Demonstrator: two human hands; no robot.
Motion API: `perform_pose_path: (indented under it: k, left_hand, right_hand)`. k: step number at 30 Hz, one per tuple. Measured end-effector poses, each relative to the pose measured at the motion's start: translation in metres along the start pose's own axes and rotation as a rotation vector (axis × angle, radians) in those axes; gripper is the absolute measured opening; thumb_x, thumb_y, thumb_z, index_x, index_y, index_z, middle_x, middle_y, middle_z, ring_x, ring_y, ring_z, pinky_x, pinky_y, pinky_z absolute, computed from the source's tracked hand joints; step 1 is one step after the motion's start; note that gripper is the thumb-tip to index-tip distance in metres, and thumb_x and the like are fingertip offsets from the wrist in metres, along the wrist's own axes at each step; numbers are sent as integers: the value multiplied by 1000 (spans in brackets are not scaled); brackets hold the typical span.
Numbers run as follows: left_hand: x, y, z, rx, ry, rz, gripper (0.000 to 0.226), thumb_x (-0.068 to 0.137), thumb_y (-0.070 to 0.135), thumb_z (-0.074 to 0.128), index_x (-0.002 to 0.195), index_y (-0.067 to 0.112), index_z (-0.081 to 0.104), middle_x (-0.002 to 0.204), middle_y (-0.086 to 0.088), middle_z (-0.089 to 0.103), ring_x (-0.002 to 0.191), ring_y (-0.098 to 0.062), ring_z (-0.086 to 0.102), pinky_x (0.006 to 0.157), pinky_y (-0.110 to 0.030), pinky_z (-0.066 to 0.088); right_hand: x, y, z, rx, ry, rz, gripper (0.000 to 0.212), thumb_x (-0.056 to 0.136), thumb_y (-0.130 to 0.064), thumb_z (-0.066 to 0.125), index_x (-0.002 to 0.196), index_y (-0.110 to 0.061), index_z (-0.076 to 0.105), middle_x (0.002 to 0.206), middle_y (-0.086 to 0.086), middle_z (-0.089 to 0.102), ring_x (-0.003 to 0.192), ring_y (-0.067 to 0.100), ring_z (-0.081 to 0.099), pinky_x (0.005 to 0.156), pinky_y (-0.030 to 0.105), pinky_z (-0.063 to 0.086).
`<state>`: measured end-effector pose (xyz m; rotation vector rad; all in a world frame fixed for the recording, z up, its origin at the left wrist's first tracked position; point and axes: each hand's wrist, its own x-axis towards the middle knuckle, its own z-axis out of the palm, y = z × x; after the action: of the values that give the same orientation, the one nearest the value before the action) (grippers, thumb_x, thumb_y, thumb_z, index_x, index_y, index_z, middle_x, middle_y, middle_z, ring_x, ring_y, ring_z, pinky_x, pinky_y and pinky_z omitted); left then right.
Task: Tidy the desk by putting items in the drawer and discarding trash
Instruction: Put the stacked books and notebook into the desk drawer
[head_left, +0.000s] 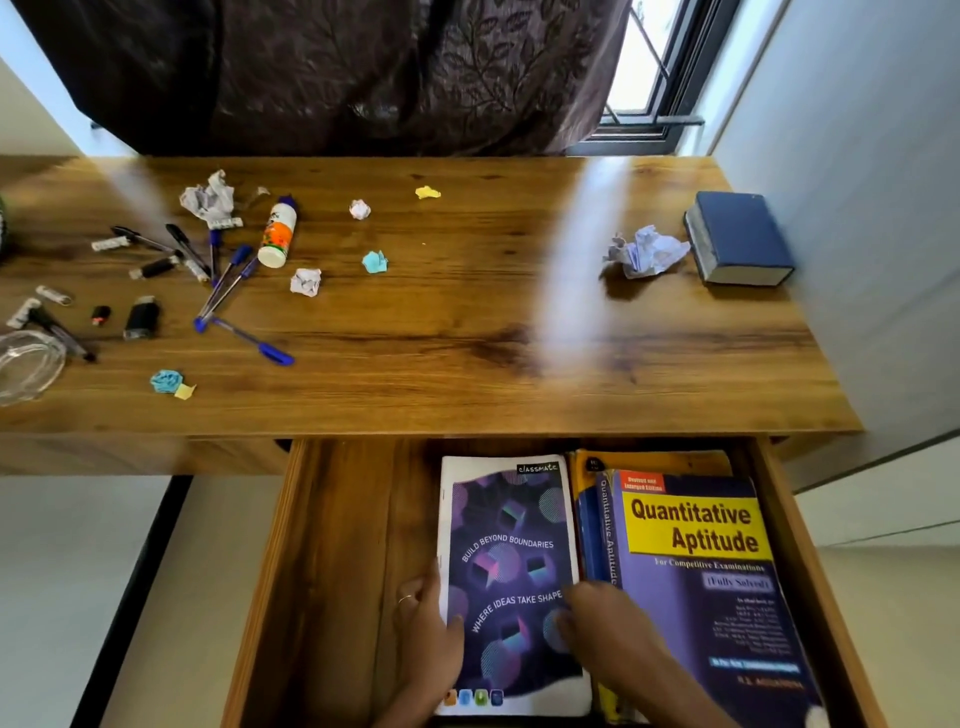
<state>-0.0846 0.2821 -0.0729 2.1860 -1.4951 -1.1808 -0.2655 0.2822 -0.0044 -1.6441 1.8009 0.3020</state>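
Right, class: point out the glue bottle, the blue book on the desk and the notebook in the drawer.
glue bottle (278, 235), head view, orange label.
blue book (740, 231), head view, top cover.
notebook (511, 551), head view, purple front cover.

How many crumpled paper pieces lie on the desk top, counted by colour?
White or grey: 4
Blue: 2
Yellow: 2
Total: 8
The second yellow piece touches the blue piece at the desk's front left.
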Motion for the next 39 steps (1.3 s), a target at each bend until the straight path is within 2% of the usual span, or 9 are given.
perform_pose_path:
  k: [5, 9, 13, 18, 21, 25, 30, 33, 39]
  left_hand:
    - [1, -1, 4, 0, 26, 19, 62, 91, 13, 57, 146, 16, 29, 136, -16, 38, 120, -23, 41, 98, -23, 35]
    - [-3, 10, 14, 252, 84, 5, 86, 83, 40, 65, 150, 16, 16, 151, -12, 27, 133, -25, 34, 108, -34, 31]
    - [10, 18, 36, 515, 122, 346, 115, 38, 52, 88, 136, 8, 45, 136, -13, 53, 124, -30, 46, 103, -46, 38]
    - [25, 35, 45, 656, -95, 562, 94, 75, 56, 54, 151, 16, 15, 151, -6, 34, 137, -25, 37, 112, -38, 5]
    - [32, 28, 54, 643, -101, 549, 81, 85, 59, 37, 150, 17, 16, 157, -4, 18, 145, -20, 8, 113, -36, 3]
    - [40, 16, 60, 626, -26, 612, 74, 92, 61, 24, 151, 18, 12, 159, -1, 7, 144, -17, 8, 114, -34, 6]
    - [51, 11, 66, 647, 15, 660, 77, 91, 65, 18, 151, 18, 8, 160, -1, 1, 145, -18, 4, 115, -36, 5]
    - [57, 9, 68, 665, 39, 685, 79, 90, 66, 17, 151, 17, 7, 160, -3, -1, 147, -19, -2, 115, -37, 1]
    - [67, 12, 67, 682, 76, 719, 79, 90, 66, 15, 151, 17, 3, 160, -3, -4, 147, -19, -3, 116, -37, 0]
  right_hand:
    - [20, 7, 4, -232, 119, -153, 63, 87, -32, 59, 142, -17, 34, 154, 11, 22, 143, 32, 18, 113, 45, 24]
    - [37, 24, 34, -364, 133, -173, 104, 18, -34, 90, 116, -13, 63, 120, 16, 64, 113, 34, 59, 107, 56, 22]
    - [40, 27, 41, -373, 95, -176, 101, 20, -36, 90, 114, -11, 66, 120, 17, 64, 110, 32, 62, 112, 48, -4]
    - [28, 25, -5, -184, -21, -319, 66, 90, -39, 53, 146, -21, 24, 158, 6, 3, 146, 24, -7, 116, 40, -6]
    - [25, 37, -35, 7, 84, -346, 51, 92, -41, 50, 140, -31, 36, 154, -4, 22, 145, 18, 4, 117, 36, 8]
    - [25, 62, -94, 328, 349, -359, 27, 92, -24, 54, 118, -31, 57, 115, -16, 53, 117, 5, 44, 98, 24, 40]
    - [59, 107, -170, 512, 778, -220, 18, 87, -10, 56, 100, -22, 62, 99, -4, 63, 98, 17, 57, 86, 34, 47]
    - [107, 138, -216, 485, 912, 12, 30, 86, -20, 59, 115, -14, 57, 117, 9, 58, 112, 29, 50, 98, 46, 41]
    - [194, 175, -281, 442, 892, 383, 96, 66, -58, 72, 137, -12, 28, 142, 16, 30, 130, 34, 32, 104, 48, 32]
